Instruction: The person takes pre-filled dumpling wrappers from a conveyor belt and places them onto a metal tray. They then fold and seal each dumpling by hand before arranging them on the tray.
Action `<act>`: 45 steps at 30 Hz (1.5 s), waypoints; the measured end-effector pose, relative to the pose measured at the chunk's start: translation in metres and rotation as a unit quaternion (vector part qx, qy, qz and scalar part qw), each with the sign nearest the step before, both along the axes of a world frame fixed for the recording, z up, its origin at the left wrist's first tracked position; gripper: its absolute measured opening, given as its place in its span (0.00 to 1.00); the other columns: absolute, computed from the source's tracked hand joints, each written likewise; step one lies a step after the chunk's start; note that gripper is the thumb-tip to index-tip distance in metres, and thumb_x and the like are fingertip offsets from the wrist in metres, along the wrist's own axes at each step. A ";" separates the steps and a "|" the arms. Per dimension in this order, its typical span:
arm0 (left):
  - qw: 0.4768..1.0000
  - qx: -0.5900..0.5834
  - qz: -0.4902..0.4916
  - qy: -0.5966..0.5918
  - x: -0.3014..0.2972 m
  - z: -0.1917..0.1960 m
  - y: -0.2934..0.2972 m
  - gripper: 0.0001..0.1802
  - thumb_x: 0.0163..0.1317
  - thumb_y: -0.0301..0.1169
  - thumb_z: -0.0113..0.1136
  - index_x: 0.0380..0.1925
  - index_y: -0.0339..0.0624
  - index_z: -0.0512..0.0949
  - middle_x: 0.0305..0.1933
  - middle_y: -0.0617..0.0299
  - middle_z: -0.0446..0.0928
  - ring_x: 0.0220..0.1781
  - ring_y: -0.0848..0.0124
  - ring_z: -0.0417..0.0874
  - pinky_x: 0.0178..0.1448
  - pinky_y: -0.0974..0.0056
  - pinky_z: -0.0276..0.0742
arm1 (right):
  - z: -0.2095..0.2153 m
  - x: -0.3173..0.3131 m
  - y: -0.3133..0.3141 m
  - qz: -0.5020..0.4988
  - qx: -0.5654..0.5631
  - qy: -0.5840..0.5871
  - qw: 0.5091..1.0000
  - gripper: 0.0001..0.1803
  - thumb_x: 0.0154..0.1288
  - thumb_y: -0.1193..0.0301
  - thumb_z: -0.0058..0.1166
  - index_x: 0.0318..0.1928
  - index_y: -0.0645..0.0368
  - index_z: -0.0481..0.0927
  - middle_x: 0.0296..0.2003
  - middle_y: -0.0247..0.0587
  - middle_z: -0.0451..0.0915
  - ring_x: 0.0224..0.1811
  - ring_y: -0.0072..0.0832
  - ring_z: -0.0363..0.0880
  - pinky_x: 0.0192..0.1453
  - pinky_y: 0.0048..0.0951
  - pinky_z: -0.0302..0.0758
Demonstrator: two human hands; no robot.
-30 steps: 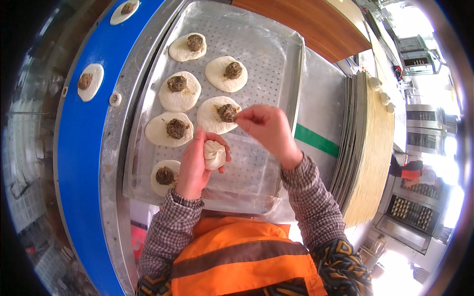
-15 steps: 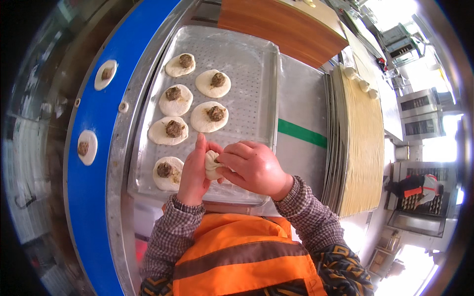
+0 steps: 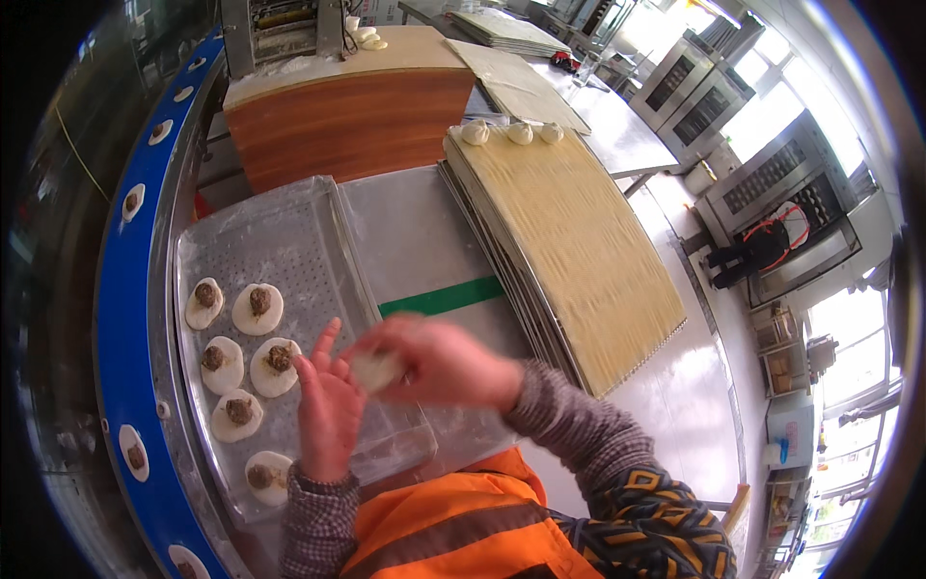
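A filled dough bun (image 3: pixel 376 372), smeared by motion, is gripped in the fingers of my right hand (image 3: pixel 439 365) above the tray. Just left of it, my left hand (image 3: pixel 331 413) is open, palm up, fingers stretched out; whether it still touches the bun I cannot tell. Below and to the left, several flat dough rounds (image 3: pixel 273 320) lie on the perforated metal tray (image 3: pixel 313 217). Each carries a ball of brown filling (image 3: pixel 260 301). The nearest dough round (image 3: pixel 280 475) lies beside my left wrist.
A blue conveyor belt (image 3: pixel 114 362) with more topped dough rounds runs along the left. On the right, three buns (image 3: pixel 521 133) sit at the far edge of a cloth-covered tray stack (image 3: pixel 579 261). A wooden block (image 3: pixel 347 125) stands beyond. Far right, a person (image 3: pixel 757 249) is at ovens.
My view has swung to the right. The bun has left my left palm and is in my right hand, and the left fingers have opened.
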State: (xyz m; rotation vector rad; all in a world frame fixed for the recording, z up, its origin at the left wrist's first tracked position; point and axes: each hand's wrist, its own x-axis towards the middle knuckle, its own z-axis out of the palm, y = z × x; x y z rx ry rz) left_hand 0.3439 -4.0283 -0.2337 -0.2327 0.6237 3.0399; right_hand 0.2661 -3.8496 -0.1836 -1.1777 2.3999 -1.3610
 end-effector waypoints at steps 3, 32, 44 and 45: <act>0.899 -0.424 0.064 -0.087 -0.013 -0.020 -0.044 0.29 0.73 0.49 0.51 0.62 0.37 0.70 0.52 0.52 0.79 0.56 0.64 0.80 0.57 0.59 0.77 | -0.001 -0.088 0.069 -0.157 -0.007 0.023 0.987 0.28 0.53 0.74 0.71 0.56 0.56 0.77 0.34 0.32 0.81 0.27 0.19 0.79 0.31 0.23 0.78; 0.718 -0.689 -0.069 -0.074 -0.041 -0.097 -0.147 0.21 0.49 0.32 0.71 0.40 0.36 0.75 0.38 0.51 0.82 0.41 0.60 0.84 0.45 0.60 0.79 | -0.143 -0.053 -0.114 0.078 -0.054 -0.393 0.914 0.25 0.63 0.73 0.62 0.60 0.63 0.75 0.49 0.45 0.82 0.46 0.26 0.82 0.48 0.28 0.80; 0.984 -0.064 0.056 -0.155 0.011 -0.054 -0.210 0.24 0.69 0.30 0.56 0.64 0.42 0.67 0.60 0.56 0.74 0.62 0.62 0.77 0.63 0.52 0.77 | -0.154 -0.159 -0.243 0.039 0.288 -0.143 0.946 0.33 0.47 0.46 0.66 0.43 0.63 0.85 0.35 0.51 0.85 0.40 0.41 0.84 0.46 0.36 0.79; 0.982 -0.075 0.070 -0.156 0.008 -0.055 -0.220 0.24 0.69 0.31 0.56 0.64 0.42 0.67 0.60 0.56 0.74 0.62 0.62 0.77 0.63 0.52 0.78 | -0.153 -0.155 -0.248 0.040 0.289 -0.090 0.952 0.30 0.45 0.46 0.66 0.36 0.62 0.87 0.34 0.52 0.85 0.39 0.43 0.84 0.44 0.40 0.79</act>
